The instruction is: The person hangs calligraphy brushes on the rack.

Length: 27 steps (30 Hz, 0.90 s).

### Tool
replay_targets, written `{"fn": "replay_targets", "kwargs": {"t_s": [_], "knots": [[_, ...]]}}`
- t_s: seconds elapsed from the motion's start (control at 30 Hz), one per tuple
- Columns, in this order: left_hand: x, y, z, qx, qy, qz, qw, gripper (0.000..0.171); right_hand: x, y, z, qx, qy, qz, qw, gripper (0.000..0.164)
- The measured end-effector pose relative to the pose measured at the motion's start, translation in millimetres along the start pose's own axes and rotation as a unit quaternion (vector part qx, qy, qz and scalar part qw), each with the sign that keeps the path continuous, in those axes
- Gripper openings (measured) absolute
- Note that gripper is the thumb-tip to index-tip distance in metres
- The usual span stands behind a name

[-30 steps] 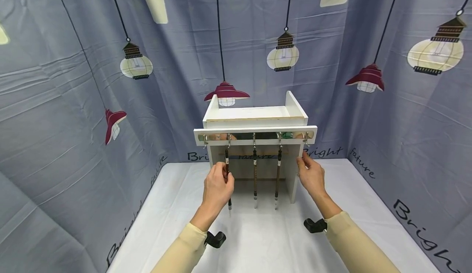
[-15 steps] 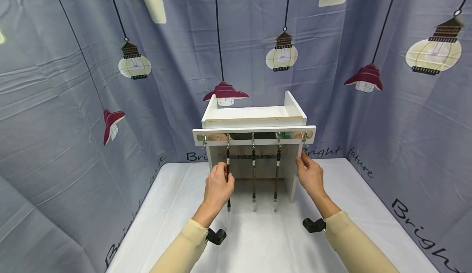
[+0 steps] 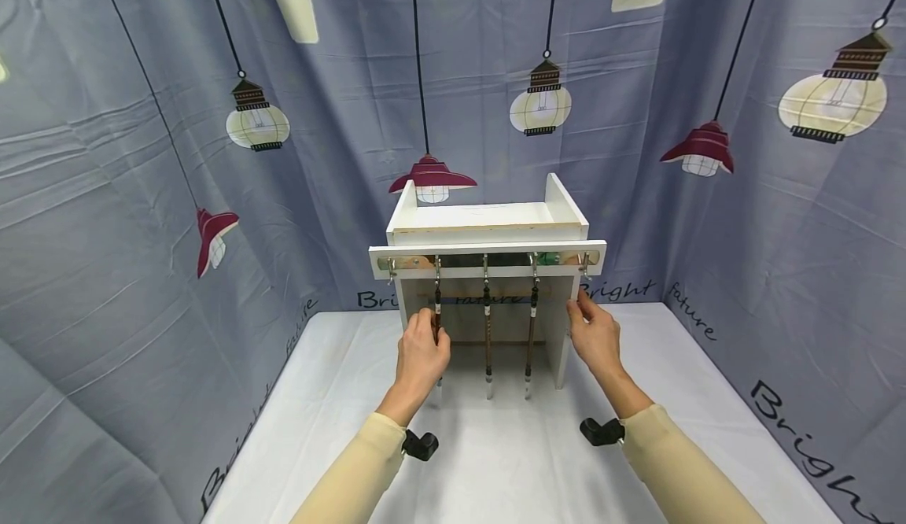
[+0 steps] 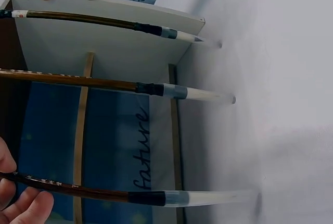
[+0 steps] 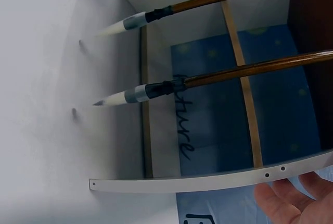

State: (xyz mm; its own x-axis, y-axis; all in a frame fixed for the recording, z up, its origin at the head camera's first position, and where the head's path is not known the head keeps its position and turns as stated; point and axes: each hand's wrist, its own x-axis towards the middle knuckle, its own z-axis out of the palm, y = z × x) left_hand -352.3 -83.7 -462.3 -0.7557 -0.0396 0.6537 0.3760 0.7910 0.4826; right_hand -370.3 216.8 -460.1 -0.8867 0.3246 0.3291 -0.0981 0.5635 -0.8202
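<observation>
A white wooden rack (image 3: pixel 488 235) stands on the table, with several metal hooks along its front rail (image 3: pixel 382 253). Three calligraphy brushes hang tip-down below the hooks. My left hand (image 3: pixel 422 357) pinches the dark shaft of the left writing brush (image 4: pixel 99 193) between thumb and fingers. The middle brush (image 3: pixel 487 333) and the right brush (image 3: pixel 531 339) hang apart from both hands. At the rack's right side panel (image 5: pixel 208 183), my right hand (image 3: pixel 597 341) touches the edge from outside with its fingers. No finger shows on the panel's inner face.
The white-covered table (image 3: pixel 510 461) runs in front of the rack. A blue-grey printed curtain (image 3: pixel 340 138) surrounds it at the back and sides. Thin wooden bars (image 4: pixel 81 120) cross the rack's back. Black wrist mounts (image 3: pixel 602 432) sit below both hands.
My left wrist has shifted slightly right and upward, with the hand still on the left brush. That brush hangs straighter under its hook. The right hand stays at the panel.
</observation>
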Motion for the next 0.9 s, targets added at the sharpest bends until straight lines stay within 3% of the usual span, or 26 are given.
{"fn": "replay_targets", "kwargs": {"t_s": [0.3, 0.63, 0.77, 0.9], "knots": [[1.7, -3.0, 5.8, -0.009, 0.012, -0.001, 0.9999, 0.013, -0.4, -0.3, 0.5, -0.004, -0.004, 0.001, 1.000, 0.056], [-7.7, -6.0, 6.9, -0.024, 0.006, -0.016, 0.9996, 0.017, -4.6, 0.0, -4.0, -0.001, -0.003, 0.007, 1.000, 0.056], [-10.2, -5.7, 2.2, -0.017, -0.012, -0.026, 0.9994, 0.018, -4.8, -0.8, -6.1, 0.000, -0.008, -0.001, 1.000, 0.058], [-13.3, -9.2, -7.8, -0.005, -0.046, -0.025, 0.9986, 0.026, -5.8, 0.6, -9.0, -0.016, -0.014, -0.035, 0.999, 0.061]]}}
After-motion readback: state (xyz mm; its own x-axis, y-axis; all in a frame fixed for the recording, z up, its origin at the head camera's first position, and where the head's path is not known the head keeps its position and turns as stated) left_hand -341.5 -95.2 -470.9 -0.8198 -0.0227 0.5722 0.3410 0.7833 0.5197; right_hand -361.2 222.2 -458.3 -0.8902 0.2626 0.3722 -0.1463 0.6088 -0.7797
